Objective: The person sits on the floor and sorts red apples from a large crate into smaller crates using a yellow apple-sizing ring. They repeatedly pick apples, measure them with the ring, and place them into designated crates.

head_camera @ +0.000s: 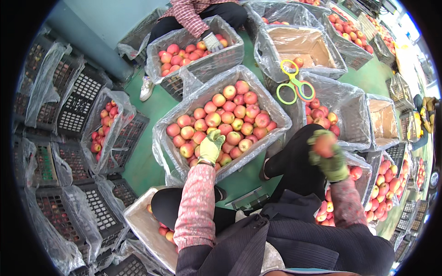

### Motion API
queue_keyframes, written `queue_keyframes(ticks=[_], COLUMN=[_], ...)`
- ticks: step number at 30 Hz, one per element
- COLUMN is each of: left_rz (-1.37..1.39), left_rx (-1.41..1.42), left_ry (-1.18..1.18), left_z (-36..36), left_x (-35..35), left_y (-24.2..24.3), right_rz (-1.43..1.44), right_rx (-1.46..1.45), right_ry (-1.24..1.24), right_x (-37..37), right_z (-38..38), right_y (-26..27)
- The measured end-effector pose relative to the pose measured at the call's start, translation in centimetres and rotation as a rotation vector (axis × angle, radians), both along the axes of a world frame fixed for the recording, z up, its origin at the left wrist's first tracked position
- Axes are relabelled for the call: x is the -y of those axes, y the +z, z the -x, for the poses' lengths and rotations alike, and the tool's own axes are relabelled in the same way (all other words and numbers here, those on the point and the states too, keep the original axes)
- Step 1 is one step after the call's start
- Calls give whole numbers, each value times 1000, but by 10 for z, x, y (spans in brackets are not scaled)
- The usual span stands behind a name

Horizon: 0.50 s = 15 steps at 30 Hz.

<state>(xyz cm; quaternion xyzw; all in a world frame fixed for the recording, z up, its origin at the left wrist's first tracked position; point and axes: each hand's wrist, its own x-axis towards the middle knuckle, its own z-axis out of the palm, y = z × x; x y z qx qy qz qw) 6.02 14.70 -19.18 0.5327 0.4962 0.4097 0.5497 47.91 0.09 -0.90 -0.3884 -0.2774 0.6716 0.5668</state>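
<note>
Before me stands a plastic-lined crate (274, 136) holding many red and yellow apples (228, 117). My left hand (211, 147), in a yellow-green glove, is over the apples at its near side, fingers curled downward. Whether those fingers grip an apple is hidden. My right hand (329, 160), also gloved and blurred, is raised above my right knee and holds a red apple (324, 145). Beyond it, a set of coloured plastic sizing rings (293, 84) lies at the crate edges on the right.
Another person's gloved hand (212, 41) reaches into an apple crate (203, 70) across from me. Stacked black crates (81, 96) line the left side. Lined crates (352, 117) with apples stand close on my right. A light-coloured box (145, 224) sits beside my left leg.
</note>
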Motion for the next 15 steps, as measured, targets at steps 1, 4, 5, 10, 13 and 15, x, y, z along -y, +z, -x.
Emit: queue_keyframes(ticks=[1,4,5,10,13,15], left_rz=[-282,-286,-348,-607,-566,-385], left_rx=[-655,-873,-988,-1349,-1286,-1144], left_ry=[32,-222,-306,-506,-555,-527], left_z=[-3,-26,-32,-50,-50,-46], left_x=[-4,-7,-6,-14,-18,-18], left_y=[-8,-30,-35,-46,-35,-23], right_rz=[52,285,364,592,748,690], right_rx=[-121,157,284,1047,1343,1720], right_ry=[-127,-655,-766,-439,-44,128], right_x=[15,81,100,237,277,267], right_z=[-42,-155,-188,-262,-254,-244], right_y=[1,-22,-40,-152,-197,-186])
